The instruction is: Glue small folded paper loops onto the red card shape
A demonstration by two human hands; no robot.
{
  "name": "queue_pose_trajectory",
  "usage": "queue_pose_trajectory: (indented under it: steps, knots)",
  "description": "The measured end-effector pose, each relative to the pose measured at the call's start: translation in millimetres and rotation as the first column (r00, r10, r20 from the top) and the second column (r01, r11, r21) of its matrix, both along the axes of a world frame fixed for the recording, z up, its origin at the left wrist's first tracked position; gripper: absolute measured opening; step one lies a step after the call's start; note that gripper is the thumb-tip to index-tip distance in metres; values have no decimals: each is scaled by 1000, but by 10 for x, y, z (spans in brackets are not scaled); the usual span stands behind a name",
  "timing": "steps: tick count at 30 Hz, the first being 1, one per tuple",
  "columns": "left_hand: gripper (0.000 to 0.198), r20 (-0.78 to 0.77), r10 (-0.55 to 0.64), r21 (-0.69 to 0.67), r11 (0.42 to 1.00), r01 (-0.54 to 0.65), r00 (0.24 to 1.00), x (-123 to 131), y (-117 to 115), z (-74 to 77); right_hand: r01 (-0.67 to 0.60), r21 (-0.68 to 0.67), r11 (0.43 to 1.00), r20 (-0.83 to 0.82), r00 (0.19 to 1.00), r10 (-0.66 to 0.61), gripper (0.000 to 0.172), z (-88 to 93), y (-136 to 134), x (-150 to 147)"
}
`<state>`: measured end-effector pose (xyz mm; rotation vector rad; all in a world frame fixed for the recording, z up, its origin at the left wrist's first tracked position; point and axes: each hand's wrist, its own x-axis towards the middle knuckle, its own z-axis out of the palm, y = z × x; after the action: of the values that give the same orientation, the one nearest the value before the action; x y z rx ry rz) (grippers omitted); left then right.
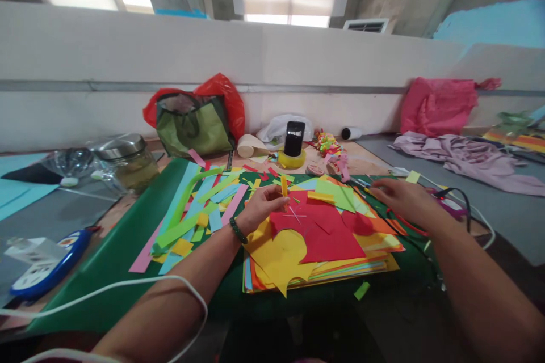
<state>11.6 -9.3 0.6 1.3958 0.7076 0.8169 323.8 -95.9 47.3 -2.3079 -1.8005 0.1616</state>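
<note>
My left hand [267,204] pinches a narrow yellow paper strip [284,187], which stands upright between thumb and fingers. Just below it lies red paper [326,232] with thin white crossed sticks [294,215] on top. Under the red sheet are cut yellow paper [270,252] and a stack of coloured sheets. My right hand [398,195] hovers palm down at the right side, its fingertips close to a slender tool [360,182]. The fingers there are blurred, and whether they grip the tool does not show. Another folded yellow strip [321,197] rests on the papers.
Loose paper strips [200,210] cover the left of the green mat [106,249]. A phone [294,139] stands in a yellow tape roll [292,159] behind the papers. A glass jar [128,164] and power strip [51,264] are at left. A white cable [128,283] crosses my left forearm.
</note>
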Motion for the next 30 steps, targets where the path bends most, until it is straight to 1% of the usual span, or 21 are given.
queue_pose_trajectory:
  steps: [1, 2, 3, 4, 5, 6, 7, 9, 11, 13, 15, 18, 19, 21, 23, 25, 26, 28, 30]
  knots:
    - [37, -2, -13, 9, 1000, 13, 1000, 6, -6, -6, -171, 85, 982, -141, 973, 182, 44, 19, 50, -213]
    - [36, -6, -25, 22, 999, 26, 1000, 11, -12, -10, -263, 174, 949, -236, 924, 300, 42, 23, 123, -433]
    - [34, -13, -37, 36, 999, 38, 999, 13, -17, -12, -343, 254, 904, -304, 859, 411, 40, 15, 219, -650]
    - [33, -23, -46, 51, 998, 47, 999, 13, -19, -11, -396, 316, 862, -373, 784, 497, 39, -2, 333, -851]
    - [32, -33, -53, 66, 996, 55, 998, 9, -20, -8, -416, 360, 835, -443, 711, 545, 41, -24, 458, -1028]
    - [31, -40, -55, 77, 995, 58, 998, 4, -17, -6, -424, 374, 825, -505, 653, 565, 41, -49, 585, -1174]
    - [31, -43, -53, 82, 995, 56, 998, -2, -11, -4, -441, 356, 824, -553, 611, 566, 38, -72, 706, -1286]
    - [33, -33, -30, 60, 998, 32, 999, -14, 7, -7, -450, 326, 832, -653, 529, 542, 28, -113, 903, -1414]
    - [36, -9, 14, 7, 1000, -13, 1000, -23, 35, -22, -439, 317, 840, -741, 438, 509, 23, -153, 1027, -1440]
    - [39, -1, 46, -39, 998, -46, 999, -35, 72, -45, -413, 326, 851, -807, 347, 477, 26, -209, 1091, -1411]
    - [39, -16, 46, -46, 998, -47, 999, -59, 120, -65, -376, 326, 867, -850, 284, 443, 31, -288, 1131, -1361]
    - [36, -94, 31, -37, 999, -35, 995, -126, 204, -68, -283, 334, 899, -887, 229, 401, 37, -420, 1201, -1281]
    - [35, -124, 41, -45, 998, -47, 991, -151, 232, -62, -250, 335, 909, -895, 219, 390, 38, -457, 1227, -1258]
    - [35, -153, 96, -92, 990, -111, 984, -189, 277, -47, -199, 324, 925, -907, 213, 363, 39, -506, 1265, -1228]
    - [39, -139, 160, -161, 970, -182, 977, -197, 296, -39, -186, 307, 933, -912, 222, 344, 37, -527, 1266, -1233]
    - [44, -133, 177, -188, 962, -200, 975, -172, 287, -51, -197, 309, 931, -907, 233, 350, 35, -536, 1226, -1278]
    - [44, -136, 160, -168, 969, -182, 978, -151, 274, -64, -207, 321, 924, -900, 237, 365, 35, -540, 1198, -1310]
    - [43, -144, 107, -88, 989, -120, 984, -108, 247, -97, -237, 341, 910, -889, 232, 394, 35, -550, 1148, -1370]
    - [41, -134, 71, -11, 997, -73, 988, -87, 235, -123, -243, 340, 909, -899, 201, 390, 35, -553, 1135, -1392]
